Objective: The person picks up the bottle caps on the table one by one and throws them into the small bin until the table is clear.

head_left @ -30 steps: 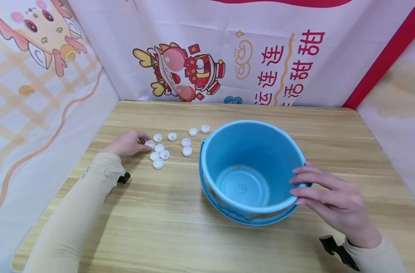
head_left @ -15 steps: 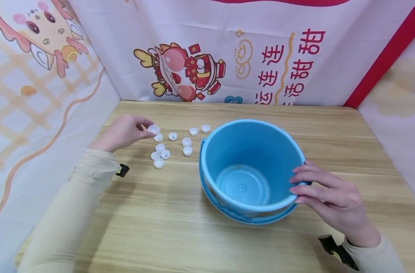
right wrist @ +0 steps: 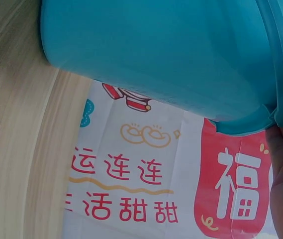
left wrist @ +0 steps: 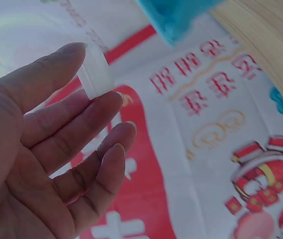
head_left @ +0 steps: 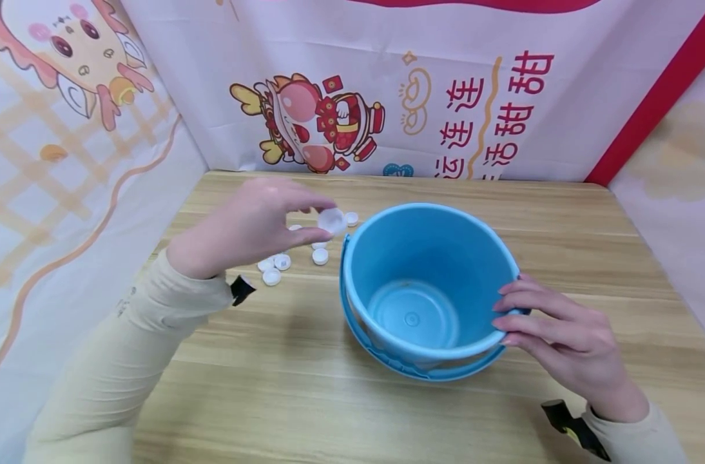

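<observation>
In the head view my left hand is raised over the caps, left of the bucket. Its thumb and fingertips pinch a white plastic bottle cap, close to the bucket's left rim. The left wrist view shows the ridged side of this cap between thumb and fingers. A light blue bucket stands upright with its handle lowered toward the front; no caps show inside it. My right hand holds the bucket's right rim, fingers over the edge. The right wrist view shows the bucket's outer wall.
Several white caps lie loose left of the bucket, among them a front cap and a cap nearer the bucket. My left hand hides part of the group. A printed cloth hangs behind the wooden table.
My left hand has picked a cap from the left of the group, lifted it and carried it right toward the bucket. My right hand stays on the rim.
</observation>
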`<state>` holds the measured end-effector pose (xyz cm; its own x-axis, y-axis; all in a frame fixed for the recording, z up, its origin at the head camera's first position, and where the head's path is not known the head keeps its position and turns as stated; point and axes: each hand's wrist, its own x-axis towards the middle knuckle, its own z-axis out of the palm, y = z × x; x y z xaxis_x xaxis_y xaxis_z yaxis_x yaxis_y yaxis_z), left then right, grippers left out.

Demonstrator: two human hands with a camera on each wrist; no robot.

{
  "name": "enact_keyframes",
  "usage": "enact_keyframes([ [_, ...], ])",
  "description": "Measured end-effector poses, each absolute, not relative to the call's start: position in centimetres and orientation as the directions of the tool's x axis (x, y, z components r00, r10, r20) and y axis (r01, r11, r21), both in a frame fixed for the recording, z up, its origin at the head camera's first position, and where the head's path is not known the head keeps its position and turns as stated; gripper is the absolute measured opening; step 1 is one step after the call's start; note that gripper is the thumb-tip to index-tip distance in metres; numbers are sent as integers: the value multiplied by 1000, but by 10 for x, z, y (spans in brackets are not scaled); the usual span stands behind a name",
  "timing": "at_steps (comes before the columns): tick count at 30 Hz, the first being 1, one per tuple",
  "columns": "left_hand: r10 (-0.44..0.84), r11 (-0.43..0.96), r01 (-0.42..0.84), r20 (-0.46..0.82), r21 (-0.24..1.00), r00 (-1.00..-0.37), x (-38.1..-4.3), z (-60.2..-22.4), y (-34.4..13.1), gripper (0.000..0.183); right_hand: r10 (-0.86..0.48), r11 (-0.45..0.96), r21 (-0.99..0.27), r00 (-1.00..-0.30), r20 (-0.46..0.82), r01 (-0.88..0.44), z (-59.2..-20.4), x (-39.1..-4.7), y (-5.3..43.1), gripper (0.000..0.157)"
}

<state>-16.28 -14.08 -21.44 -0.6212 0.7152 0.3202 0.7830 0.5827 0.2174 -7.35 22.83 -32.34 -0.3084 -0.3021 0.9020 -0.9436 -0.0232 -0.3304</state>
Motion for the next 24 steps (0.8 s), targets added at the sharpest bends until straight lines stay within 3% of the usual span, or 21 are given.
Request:
enact_keyframes([
  [8,810,475,855,275,210,-518,-153,-207,-105,45,-307,-15,-337,-316,898,-941,-324,-73,229,26],
  [24,855,469,862,146,195,-498,-161,-217,-79,43,-320,-10,-353,-332,887,-935,-323,-72,230,26],
])
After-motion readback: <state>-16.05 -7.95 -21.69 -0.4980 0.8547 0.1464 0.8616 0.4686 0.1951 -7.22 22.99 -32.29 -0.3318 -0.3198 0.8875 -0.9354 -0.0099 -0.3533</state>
